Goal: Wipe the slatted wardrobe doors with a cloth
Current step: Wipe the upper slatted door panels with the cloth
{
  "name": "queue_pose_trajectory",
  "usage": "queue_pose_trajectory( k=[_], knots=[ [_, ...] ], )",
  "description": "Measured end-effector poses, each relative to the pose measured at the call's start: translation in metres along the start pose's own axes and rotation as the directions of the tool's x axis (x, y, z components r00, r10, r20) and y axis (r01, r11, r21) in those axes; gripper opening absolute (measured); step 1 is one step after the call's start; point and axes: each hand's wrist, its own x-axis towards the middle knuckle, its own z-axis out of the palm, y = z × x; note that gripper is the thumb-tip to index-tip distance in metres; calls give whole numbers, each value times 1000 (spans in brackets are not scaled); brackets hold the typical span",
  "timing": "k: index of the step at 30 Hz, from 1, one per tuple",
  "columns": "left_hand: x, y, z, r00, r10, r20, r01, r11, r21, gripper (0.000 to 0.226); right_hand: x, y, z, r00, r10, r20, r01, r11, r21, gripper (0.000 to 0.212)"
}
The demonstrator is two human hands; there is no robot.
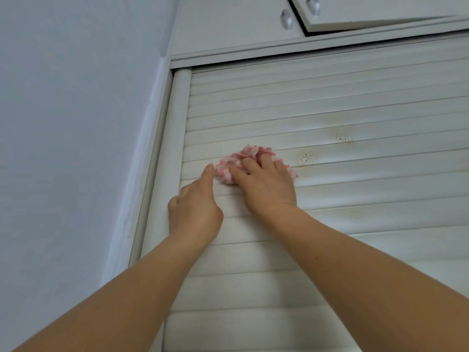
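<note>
A white slatted wardrobe door [330,110] fills the right side of the view, seen from below. A bunched pink-and-white checked cloth [243,158] lies against its slats near the left edge. My right hand [266,186] presses on the cloth with its fingers curled into the folds. My left hand [195,204] rests on the slats just left of the cloth, with the index finger stretched up beside the cloth and the other fingers bent near the door's rounded left post [175,138]. Two speckled brownish stains [305,158] mark the slats to the right of the cloth.
Above the slatted door are white upper cupboard doors with clear knobs [286,19]; the right one [380,11] stands slightly ajar. A plain pale wall [76,123] runs along the left of the wardrobe frame.
</note>
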Motion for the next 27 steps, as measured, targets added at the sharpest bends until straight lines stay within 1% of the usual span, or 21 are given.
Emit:
queue_pose_trajectory(
  k=[2, 7, 9, 11, 13, 15, 17, 18, 20, 21, 22, 24, 25, 27],
  knots=[
    [0, 3, 0, 1000, 0, 19, -1, 996, 88, 74, -8, 23, -4, 999, 52, 3, -52, 998, -25, 38],
    [0, 18, 4, 995, -38, 87, 20, 980, 200, 66, -40, 90, -17, 962, 272, 7, -270, 957, -105, 35],
    [-2, 24, 7, 995, 12, 95, -33, 975, 221, 66, -52, 113, -24, 925, 380, 7, -374, 915, -152, 38],
    [-4, 30, 9, 990, 79, 115, -101, 973, 206, 67, -60, 124, -27, 882, 471, 3, -463, 869, -175, 41],
    [-4, 35, 12, 982, 108, 152, -137, 971, 197, 68, -60, 121, -26, 851, 525, 10, -518, 842, -150, 41],
    [-4, 36, 13, 978, 107, 178, -141, 971, 191, 68, -56, 109, -24, 836, 549, 6, -548, 834, -69, 40],
    [-4, 35, 13, 977, 109, 184, -145, 970, 195, 69, -51, 91, -22, 843, 538, 9, -538, 843, -3, 48],
    [-5, 34, 13, 977, 112, 183, -148, 969, 197, 69, -49, 80, -20, 863, 505, 3, -505, 863, 10, 59],
    [-5, 33, 12, 977, 113, 180, -149, 969, 197, 69, -41, 55, -15, 918, 396, 19, -396, 917, 39, 85],
    [-5, 33, 12, 977, 114, 179, -149, 969, 196, 69, -36, 43, -12, 942, 332, 49, -334, 941, 56, 90],
    [-5, 32, 12, 977, 114, 179, -149, 969, 196, 68, -31, 33, -9, 960, 266, 90, -272, 959, 72, 86],
    [-5, 32, 11, 977, 116, 177, -151, 968, 200, 68, -25, 23, -5, 975, 154, 160, -174, 978, 115, 61],
    [-5, 31, 11, 978, 116, 173, -150, 968, 202, 67, -23, 24, -3, 976, 124, 179, -150, 979, 137, 53],
    [-5, 30, 12, 979, 121, 166, -155, 965, 210, 66, -21, 34, -4, 976, 110, 190, -137, 981, 137, 49]
  ],
)
